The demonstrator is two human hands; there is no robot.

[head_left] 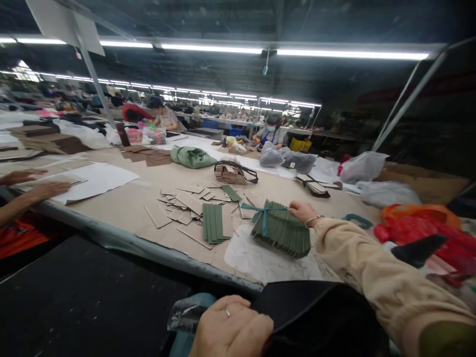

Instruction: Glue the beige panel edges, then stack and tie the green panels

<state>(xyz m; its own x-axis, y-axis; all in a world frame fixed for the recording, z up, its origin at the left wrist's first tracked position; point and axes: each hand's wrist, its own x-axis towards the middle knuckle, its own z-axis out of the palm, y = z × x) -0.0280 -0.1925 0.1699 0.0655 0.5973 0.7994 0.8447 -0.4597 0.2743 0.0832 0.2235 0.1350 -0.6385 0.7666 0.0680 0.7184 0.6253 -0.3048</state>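
My right hand (303,212), in a beige sleeve, has its fingers closed at the top far edge of a bundle of green pieces (284,230). A teal ribbon (265,215) is tied around the bundle, which lies tilted on a white sheet (245,253) on the table. At the bottom, my left hand (232,327), wearing a ring, is closed at the edge of a black, soft-looking thing (308,307); its fingertips are hidden. Left of the bundle are overlapping green strips (212,224) and a loose heap of beige pieces (186,201).
A co-worker's hands (48,188) rest on sheets at the left. Farther back are a strapped stack of pieces (232,173), a green bag (191,156) and grey plastic bags (273,156). Red plastic bags (427,243) lie at the right. The table edge (159,250) runs diagonally.
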